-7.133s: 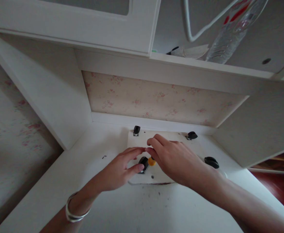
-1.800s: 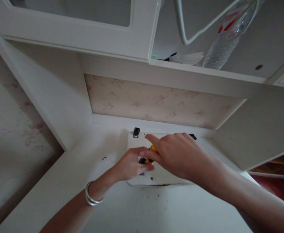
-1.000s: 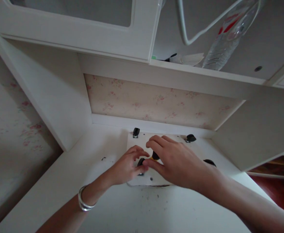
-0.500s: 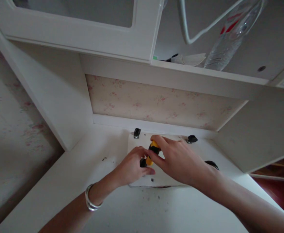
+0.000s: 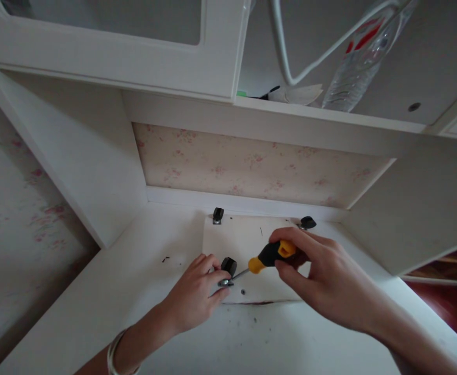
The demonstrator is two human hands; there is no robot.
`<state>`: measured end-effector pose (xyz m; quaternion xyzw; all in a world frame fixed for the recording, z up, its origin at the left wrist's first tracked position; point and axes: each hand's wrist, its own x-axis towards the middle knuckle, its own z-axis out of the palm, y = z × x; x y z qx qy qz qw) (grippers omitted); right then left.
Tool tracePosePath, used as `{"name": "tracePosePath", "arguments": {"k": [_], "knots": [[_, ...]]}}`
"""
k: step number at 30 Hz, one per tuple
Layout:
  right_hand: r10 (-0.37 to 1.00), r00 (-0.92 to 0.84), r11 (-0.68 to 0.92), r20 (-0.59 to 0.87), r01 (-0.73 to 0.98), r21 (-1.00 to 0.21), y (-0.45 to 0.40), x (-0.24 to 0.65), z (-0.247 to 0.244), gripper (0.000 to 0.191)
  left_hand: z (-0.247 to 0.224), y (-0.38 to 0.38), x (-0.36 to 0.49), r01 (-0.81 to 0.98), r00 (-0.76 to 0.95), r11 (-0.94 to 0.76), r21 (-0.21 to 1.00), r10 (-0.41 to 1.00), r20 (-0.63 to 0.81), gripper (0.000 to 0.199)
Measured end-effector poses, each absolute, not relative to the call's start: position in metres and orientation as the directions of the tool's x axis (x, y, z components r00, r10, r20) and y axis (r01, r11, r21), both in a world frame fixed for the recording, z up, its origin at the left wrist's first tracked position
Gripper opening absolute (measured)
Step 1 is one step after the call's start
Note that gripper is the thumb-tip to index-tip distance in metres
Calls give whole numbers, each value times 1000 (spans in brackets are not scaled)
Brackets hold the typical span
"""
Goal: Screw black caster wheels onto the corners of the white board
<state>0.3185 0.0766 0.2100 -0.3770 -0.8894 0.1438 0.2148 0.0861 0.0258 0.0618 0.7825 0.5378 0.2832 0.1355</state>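
A yellow-and-black screwdriver (image 5: 272,255) is in my right hand (image 5: 322,276), its handle between thumb and fingers. It slants, with its metal shaft pointing left and down to the near-left caster wheel (image 5: 229,266). My left hand (image 5: 197,294) has thumb and fingers at this black caster's small metal mount, pinching it; whether the shaft's tip touches the mount I cannot tell. The caster is at the near-left part of a white board (image 5: 232,237), partly under my fingers. Two more black casters, one at far left (image 5: 218,214) and one at far right (image 5: 307,222), stand on the board.
The board lies on a white desk surface (image 5: 181,344) with small dark marks. Side panels and a white cabinet (image 5: 135,57) frame the space. On the upper shelf are a clear plastic bottle (image 5: 349,73) and a white cable (image 5: 285,57).
The screwdriver has swung from steep to a slant, its handle now off to the right. My right hand has moved right, and my left hand a little left and down.
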Motion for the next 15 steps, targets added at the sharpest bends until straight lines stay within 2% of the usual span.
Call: {"name": "tracePosePath", "arguments": {"k": [4,10,12,15], "knots": [[769,-568,637,294,638,-433,74,332,203,28,58,26,100,854,300,-401,333,900,315,11],[835,-454,549,311,651,-524,63,360,187,23,58,36,121,901,427,-432,-41,867,257,14],[836,-428,549,344,644,-532,59,370,178,21,56,40,127,891,454,-437,-121,864,218,11],[847,-375,532,378,620,-577,55,387,157,24,51,44,133,890,453,-424,-169,869,201,8]]}}
